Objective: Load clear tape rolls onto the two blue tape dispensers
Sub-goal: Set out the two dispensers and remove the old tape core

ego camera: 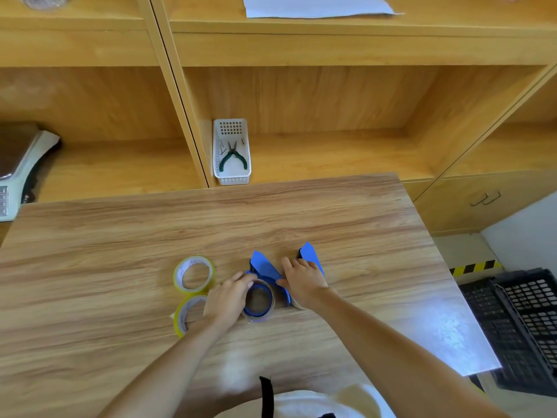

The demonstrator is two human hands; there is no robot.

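Two blue tape dispensers lie side by side on the wooden table (120, 236). The left dispenser (265, 268) has a clear tape roll (258, 300) around its blue wheel, and my left hand (229, 297) grips that roll from the left. My right hand (301, 282) rests on the right dispenser (312, 256), covering most of it; a bit of tape roll shows under the palm. Two more clear rolls with yellowish edges lie to the left: one (193, 273) in full view, the other (185, 315) partly hidden by my left wrist.
A white basket (231, 173) with green-handled pliers stands on the shelf behind the table. A scale (18, 170) sits on the shelf at far left. Black crates (524, 327) stand on the floor beyond the table's right edge. A white sheet (316, 6) lies on the upper shelf.
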